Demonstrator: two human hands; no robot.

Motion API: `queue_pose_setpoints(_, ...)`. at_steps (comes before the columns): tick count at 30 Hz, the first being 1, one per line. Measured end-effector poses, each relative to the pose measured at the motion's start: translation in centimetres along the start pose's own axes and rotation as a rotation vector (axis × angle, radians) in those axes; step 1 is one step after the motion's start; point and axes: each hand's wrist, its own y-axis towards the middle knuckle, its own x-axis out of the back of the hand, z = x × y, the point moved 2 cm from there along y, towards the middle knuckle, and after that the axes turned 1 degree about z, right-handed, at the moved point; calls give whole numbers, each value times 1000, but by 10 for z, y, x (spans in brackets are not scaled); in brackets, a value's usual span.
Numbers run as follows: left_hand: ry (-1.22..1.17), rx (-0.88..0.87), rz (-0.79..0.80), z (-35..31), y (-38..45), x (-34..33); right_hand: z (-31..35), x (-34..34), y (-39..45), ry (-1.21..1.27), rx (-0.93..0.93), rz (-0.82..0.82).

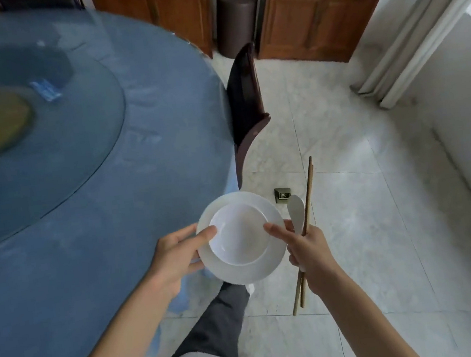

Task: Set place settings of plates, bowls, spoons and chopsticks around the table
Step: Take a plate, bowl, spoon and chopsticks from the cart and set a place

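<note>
Here, the round white ceramic plate [245, 269] carries a white bowl [239, 234] just off the blue table [86, 226] edge (over the floor). Left hand [175, 257] grips the plate rim, thumb on the bowl; right hand [308, 249] clasps a white spoon [295, 211] and brown wooden chopsticks [307, 208], forefinger touching the bowl.

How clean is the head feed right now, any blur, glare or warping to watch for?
Head view: the table is smeared by motion blur, with window glare on its glass turntable; wide-angle warping bends the curtain; the plate, bowl, spoon and chopsticks stay fairly sharp.
</note>
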Motion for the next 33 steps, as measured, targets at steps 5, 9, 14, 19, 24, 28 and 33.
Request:
queue_pose_setpoints(5, -78, -30, -63, -48, 99, -11, 63, -11, 118, -41, 29, 103)
queue_pose_setpoints(9, -195, -8, -159, -90, 172, -8, 126, -34, 211, -135, 8, 175)
queue_pose_setpoints(14, -326, 2, -306, -134, 234, 3, 197, -78, 306, -302, -16, 293)
queue_pose_setpoints(19, -459, 9, -440, -158, 278, 13, 241, -126, 381, -398, -64, 406)
queue_pose_setpoints(24, -605, 62, -631, -162, 328, 14, 256, -183, 467, -594, -105, 568)
queue_pose_setpoints(28, -735, 147, -802, -161, 373, -5, 253, -223, 532, -797, -66, 659)
queue_pose_setpoints(33, -860, 248, -1028, -160, 415, -32, 246, -253, 595, -1002, -43, 836)
